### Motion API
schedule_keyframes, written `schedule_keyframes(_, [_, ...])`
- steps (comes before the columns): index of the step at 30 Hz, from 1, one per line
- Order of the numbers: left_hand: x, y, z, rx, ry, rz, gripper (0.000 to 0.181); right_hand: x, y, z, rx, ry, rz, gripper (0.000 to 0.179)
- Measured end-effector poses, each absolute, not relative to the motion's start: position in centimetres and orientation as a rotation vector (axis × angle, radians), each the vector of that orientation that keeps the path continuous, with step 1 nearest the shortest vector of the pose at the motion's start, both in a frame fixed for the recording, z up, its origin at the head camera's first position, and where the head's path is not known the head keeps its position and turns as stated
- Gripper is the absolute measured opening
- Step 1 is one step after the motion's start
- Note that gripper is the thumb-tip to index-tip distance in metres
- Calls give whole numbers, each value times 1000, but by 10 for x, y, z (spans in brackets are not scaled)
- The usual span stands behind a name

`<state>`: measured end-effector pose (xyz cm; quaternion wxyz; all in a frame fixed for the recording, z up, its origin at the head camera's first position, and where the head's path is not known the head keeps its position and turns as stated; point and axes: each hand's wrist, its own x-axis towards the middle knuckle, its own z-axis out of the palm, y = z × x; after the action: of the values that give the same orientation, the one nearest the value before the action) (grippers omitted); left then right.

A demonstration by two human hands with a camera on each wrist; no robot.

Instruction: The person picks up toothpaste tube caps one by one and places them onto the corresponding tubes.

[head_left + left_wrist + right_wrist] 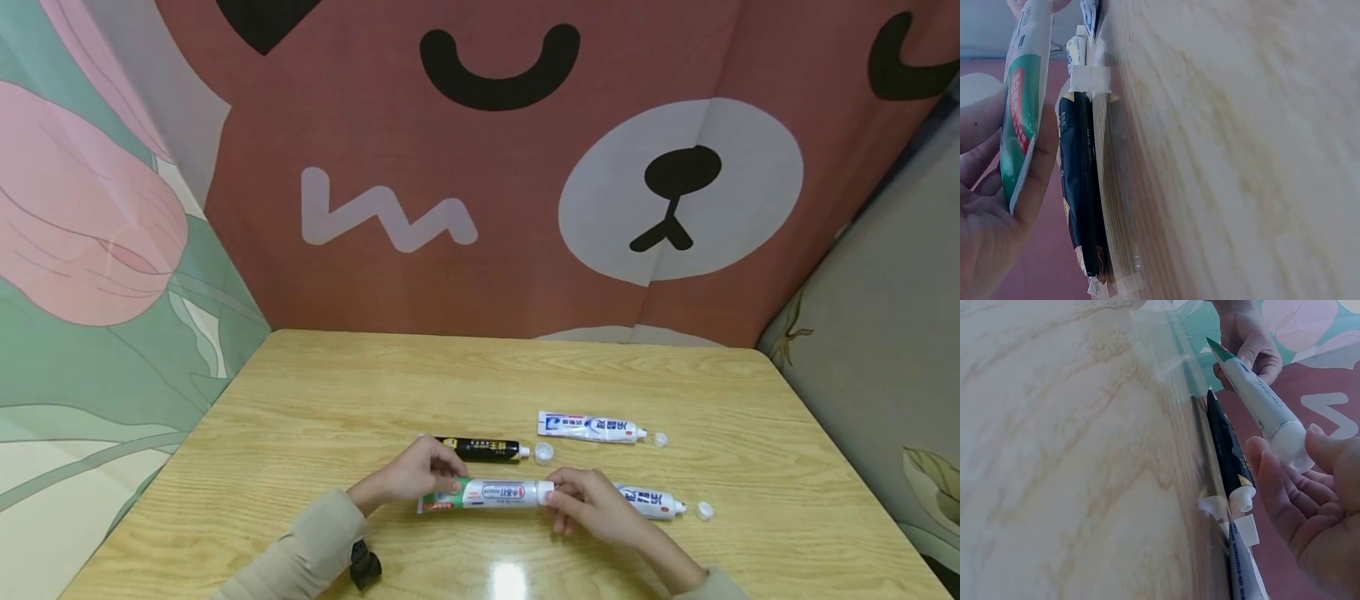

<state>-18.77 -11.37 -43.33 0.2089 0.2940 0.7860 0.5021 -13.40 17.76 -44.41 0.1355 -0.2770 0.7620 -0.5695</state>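
A green and white toothpaste tube [502, 493] is held level above the table, its white cap [546, 492] pointing right. My left hand [418, 477] grips the flat green tail between thumb and fingers, as the left wrist view shows too. At the other end, my right hand [596, 506] pinches the cap with thumb and forefinger. Just behind lies a black toothpaste tube [486, 450], its nozzle bare and a loose white cap [543, 453] beside it. In the right wrist view the cap [1291, 445] sits between the right thumb and fingers.
Two white and blue toothpaste tubes [588, 427] lie uncapped on the wooden table [337, 383], one partly behind the right hand. A small cap [661, 439] sits by the far tube, another cap [705, 511] by the near one. A printed cloth [525, 283] hangs behind.
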Motion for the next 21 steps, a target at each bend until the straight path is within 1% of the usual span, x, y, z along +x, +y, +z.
schedule_keyframes(7, [-191,-115,-431,849,2193,1386,12,-134,179,-443,-823,2496,-1551,26])
schedule_keyframes(13, [-192,-116,-433,835,2171,1415,12,-135,176,-442,-874,2479,-1708,30])
schedule_keyframes(17, [-191,-116,-434,827,2167,1422,12,-133,177,-441,-924,2451,-1718,34])
schedule_keyframes(19, [-191,-116,-434,831,2173,1418,12,-132,177,-441,-888,2450,-1709,34])
schedule_keyframes(21, [-190,-115,-433,839,2178,1414,12,-132,177,-441,-832,2452,-1703,30])
